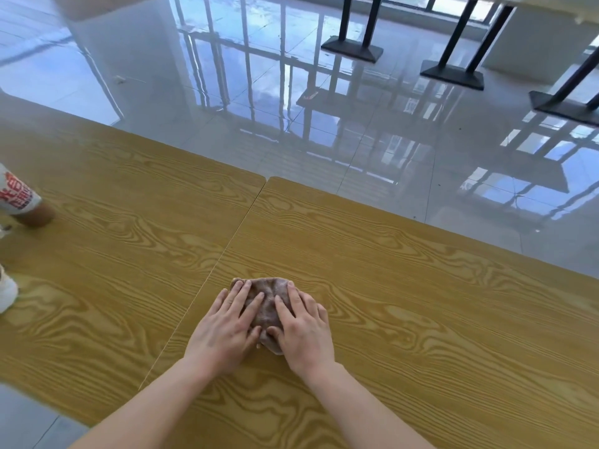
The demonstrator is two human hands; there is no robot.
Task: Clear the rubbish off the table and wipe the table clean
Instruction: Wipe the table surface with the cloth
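Two bare forearms enter from the bottom edge and converge on one spot. Left hand [227, 332]: palm down, fingers straight and slightly spread, pressing flat on the left half of a small crumpled brownish-grey cloth [266, 301]; nothing clasped. Right hand [303, 335]: likewise flat, fingers extended, laid on the cloth's right half, thumb at its near edge; grip released, pressure only. Cloth: on the tabletop under both hands, far edge and a near corner showing, just right of the seam [227, 241] where two tabletops abut. Yellow wood-grain laminate table [437, 319]: two rectangular tops with rounded corners set edge to edge, seam running diagonally from far side to near. Cylindrical container with white label and red lettering [19, 197], brown at its lower end: left border of the left tabletop, cut by the frame, well apart from the hands. White object [6, 294]: same border, nearer the camera, mostly out of view, kind indeterminate. Glossy pale tiled floor [227, 92]: beyond the table, mirroring window frames. Black pedestal table bases [353, 48]: three, upper right, standing on the floor.
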